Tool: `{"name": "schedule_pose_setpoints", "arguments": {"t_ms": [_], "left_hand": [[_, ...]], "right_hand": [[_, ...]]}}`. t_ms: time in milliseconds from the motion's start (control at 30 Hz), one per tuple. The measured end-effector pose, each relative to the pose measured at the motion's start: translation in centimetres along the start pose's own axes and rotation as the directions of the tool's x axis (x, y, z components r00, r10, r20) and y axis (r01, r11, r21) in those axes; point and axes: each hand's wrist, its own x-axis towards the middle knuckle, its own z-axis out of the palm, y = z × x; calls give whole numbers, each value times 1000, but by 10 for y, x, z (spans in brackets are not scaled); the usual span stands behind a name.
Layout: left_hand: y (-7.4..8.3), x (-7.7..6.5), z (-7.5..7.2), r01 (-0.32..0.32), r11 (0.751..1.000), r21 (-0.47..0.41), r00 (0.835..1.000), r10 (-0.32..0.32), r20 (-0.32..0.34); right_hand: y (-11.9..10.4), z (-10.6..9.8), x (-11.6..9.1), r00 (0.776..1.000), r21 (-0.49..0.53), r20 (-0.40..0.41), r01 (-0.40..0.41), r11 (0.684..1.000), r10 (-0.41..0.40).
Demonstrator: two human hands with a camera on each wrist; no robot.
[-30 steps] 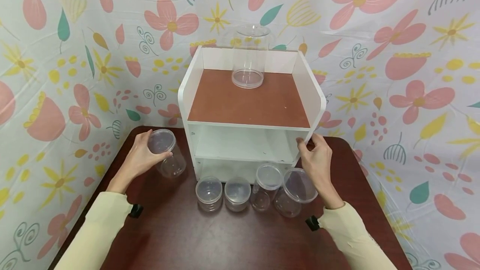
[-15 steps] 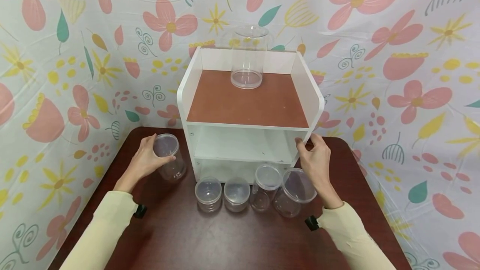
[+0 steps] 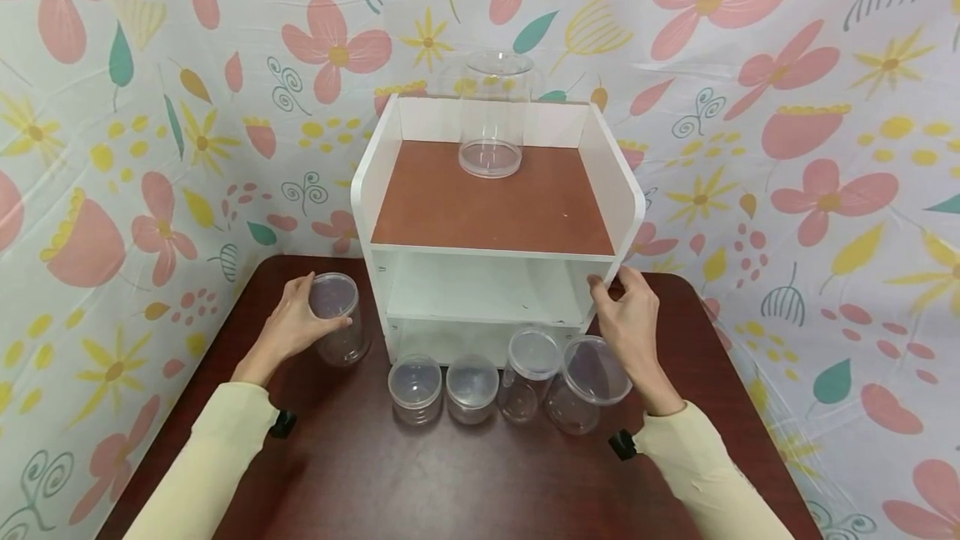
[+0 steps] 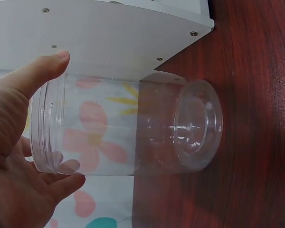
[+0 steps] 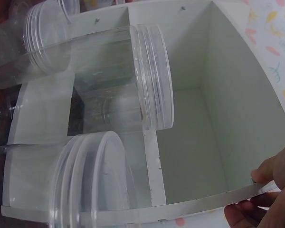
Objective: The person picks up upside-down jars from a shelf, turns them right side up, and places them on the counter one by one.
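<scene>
On the left of the table, my left hand [image 3: 288, 327] grips a tall clear plastic jar [image 3: 347, 344] round its lidded top, thumb on one side and fingers on the other. The left wrist view shows this jar [image 4: 104, 128] with its base at the dark table, beside the shelf's outer side wall. With thumb and fingers my right hand [image 3: 632, 319] pinches the front edge of the right side panel of a white shelf unit [image 3: 495, 254]. In the right wrist view that hand [image 5: 275, 190] is at the panel edge, by the upper compartment.
Several lidded clear jars stand in a row before the shelf: two short ones [image 3: 416, 390], [image 3: 472, 390], a tall narrow one [image 3: 525, 394] and a wide one [image 3: 577, 407]. A large clear container [image 3: 491, 119] stands on the brown shelf top. A floral curtain [image 3: 750, 107] hangs behind the table [image 3: 450, 490].
My left hand has moved slightly right and towards me with the jar, which has gone from tilted to more upright. My right hand stays on the shelf panel.
</scene>
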Motion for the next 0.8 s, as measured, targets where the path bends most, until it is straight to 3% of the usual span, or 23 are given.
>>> {"name": "schedule_pose_setpoints", "arguments": {"t_ms": [533,667,800], "left_hand": [[-1,-2,3,-3,1000,16,1000,3,-5],[6,-4,-5,0,1000,-22,999,-1,-47],[26,-12,-23,0,993,-118,992,-14,-121]], "right_hand": [[-2,-1,-1,1000,-6,9,4,1000,-4],[-2,-1,-1,1000,-5,9,7,1000,-7],[-2,-1,0,1000,-3,4,9,1000,-9]]}}
